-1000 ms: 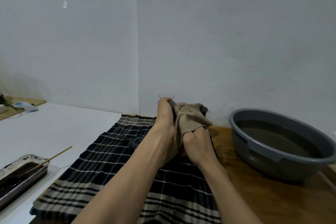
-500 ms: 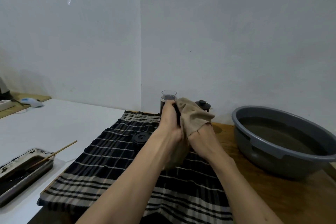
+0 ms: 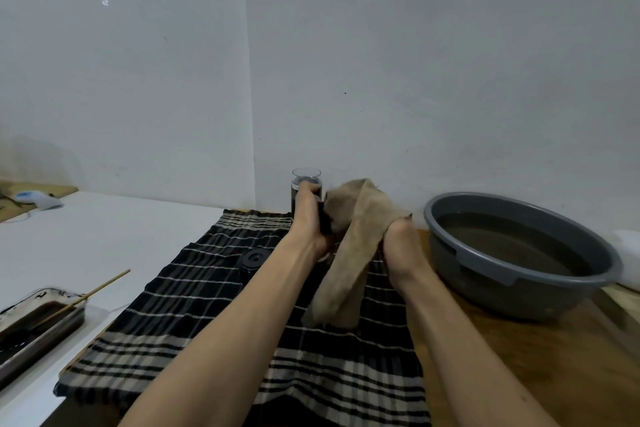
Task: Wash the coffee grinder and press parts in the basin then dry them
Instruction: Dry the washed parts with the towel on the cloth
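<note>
Over the black plaid towel (image 3: 194,288), my left hand (image 3: 308,218) grips a dark part (image 3: 325,224) that is mostly hidden by my fingers. My right hand (image 3: 401,250) holds a tan cloth (image 3: 349,253) that drapes over it and hangs down to the towel, right beside the dark part. A clear glass cylinder with a dark lower half (image 3: 304,180) stands behind my left hand by the wall. A round black lid (image 3: 254,260) lies on the towel to the left of my left forearm.
A grey basin (image 3: 519,288) with murky water sits on the wooden table (image 3: 554,374) at the right. A metal tray (image 3: 31,329) with a wooden stick (image 3: 100,288) across it stands on the white counter at the left. The wall is close behind.
My hands have spread apart, and the cloth now hangs long from my right hand. The view has tilted, so the glass cylinder shows more fully.
</note>
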Available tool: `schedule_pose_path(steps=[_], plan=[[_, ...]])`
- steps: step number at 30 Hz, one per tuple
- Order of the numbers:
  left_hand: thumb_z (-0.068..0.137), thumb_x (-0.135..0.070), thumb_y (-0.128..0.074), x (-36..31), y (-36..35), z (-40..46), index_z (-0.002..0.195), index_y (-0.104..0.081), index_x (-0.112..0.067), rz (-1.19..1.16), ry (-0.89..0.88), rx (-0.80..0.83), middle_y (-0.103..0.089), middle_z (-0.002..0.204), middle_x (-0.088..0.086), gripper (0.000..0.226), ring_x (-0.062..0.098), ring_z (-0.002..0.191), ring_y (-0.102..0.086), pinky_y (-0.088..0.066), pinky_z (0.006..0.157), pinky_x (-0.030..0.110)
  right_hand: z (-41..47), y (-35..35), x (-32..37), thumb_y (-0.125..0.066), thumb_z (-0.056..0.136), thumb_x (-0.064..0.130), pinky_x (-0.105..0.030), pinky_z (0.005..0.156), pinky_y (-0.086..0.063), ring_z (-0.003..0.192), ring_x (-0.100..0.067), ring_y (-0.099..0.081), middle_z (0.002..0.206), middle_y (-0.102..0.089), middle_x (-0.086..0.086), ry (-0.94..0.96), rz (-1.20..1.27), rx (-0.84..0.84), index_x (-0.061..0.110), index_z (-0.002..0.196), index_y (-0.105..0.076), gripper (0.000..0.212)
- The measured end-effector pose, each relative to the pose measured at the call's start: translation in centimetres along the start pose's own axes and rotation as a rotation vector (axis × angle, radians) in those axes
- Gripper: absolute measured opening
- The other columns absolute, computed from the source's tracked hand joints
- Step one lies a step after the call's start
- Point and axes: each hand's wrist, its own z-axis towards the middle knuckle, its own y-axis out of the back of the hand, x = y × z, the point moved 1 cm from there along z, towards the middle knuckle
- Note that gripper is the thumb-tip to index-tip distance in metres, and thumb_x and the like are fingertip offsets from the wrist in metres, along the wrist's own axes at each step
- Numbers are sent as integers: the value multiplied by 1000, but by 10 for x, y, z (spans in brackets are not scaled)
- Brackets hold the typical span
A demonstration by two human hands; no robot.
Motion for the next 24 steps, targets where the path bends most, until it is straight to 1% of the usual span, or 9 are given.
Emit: schedule_pose_path(steps=[2,4,8,11,12,15,18,20,24], plan=[[88,-32,-44,0,-1,0,66,-44,-16,73,-17,1,-49,58,2,27,22,50,-50,-42,53,25,5,10,18,-31,109,28,-43,86,-56,98,-25,-65,105,-70,-17,-79,154,-54,9,106,-70,44],[90,-30,-42,2,-1,1,70,-41,-13,172,-39,-13,-39,50,1,26,19,44,-38,-35,47,26,14,21,37,-28,109,32,-39,80,-56,97,-24,-66,101,-72,-8,-78,290,-76,16,103,-71,46],[98,-30,-44,5,2,4,113,-47,-4,226,10,12,-53,78,15,31,25,59,-49,-48,54,32,22,39,57,-29,108,32,-35,69,-58,80,-17,-71,85,-76,1,-37,429,-72,19,95,-73,48],[104,-41,-46,8,0,7,108,-53,-9,423,-55,15,-62,83,15,33,21,60,-50,-43,61,32,20,46,61,-28,109,29,-30,52,-58,61,-13,-72,72,-75,1,-29,485,-53,15,90,-70,48],[102,-45,-50,11,-2,6,106,-57,-9,539,-104,31,-63,86,13,36,19,60,-50,-42,62,32,20,49,60,-28,108,29,-30,53,-58,62,-13,-72,72,-75,1,-23,500,-48,16,89,-70,48],[89,-47,-67,27,-7,8,109,-70,-8,1016,-312,139,-68,94,6,44,16,71,-59,-47,67,30,23,53,56,-32,107,31,-35,75,-54,81,-15,-65,82,-71,3,6,490,-76,22,88,-71,44],[88,-28,-74,47,-12,9,97,-71,-6,1456,-494,258,-73,98,9,24,22,88,-65,-49,76,30,27,55,55,-35,105,35,-42,91,-53,97,-19,-61,94,-71,2,13,459,-85,25,92,-73,41],[86,-32,-79,64,-12,16,97,-66,-9,1644,-479,302,-70,101,10,29,24,93,-62,-48,77,32,28,56,57,-37,104,37,-44,96,-52,102,-21,-61,100,-70,0,12,448,-83,25,97,-74,39],[81,-49,-82,100,-4,36,127,-62,-11,1925,-368,299,-60,126,16,63,38,121,-53,-52,98,50,27,62,58,-36,105,37,-41,89,-51,100,-19,-61,98,-69,2,28,435,-98,26,96,-72,38]])
